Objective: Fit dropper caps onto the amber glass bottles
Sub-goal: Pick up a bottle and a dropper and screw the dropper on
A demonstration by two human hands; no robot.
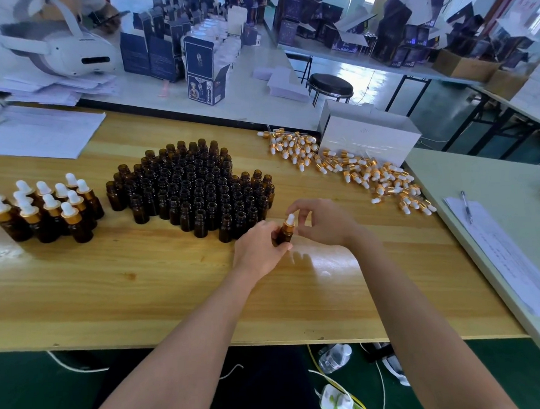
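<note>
Head: left hand (258,251) grips bottle (285,234), right hand (323,223) pinches cap (290,219); open bottles (196,189) at eleven, loose caps (370,174) at two.

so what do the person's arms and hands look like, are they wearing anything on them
The left hand and right hand are bare: no gloves, and no ring, watch or bracelet shows. Both arms are uncovered as well, with no sleeve in view down to the bottom edge of the picture. No markings or tape can be seen on them.
</note>
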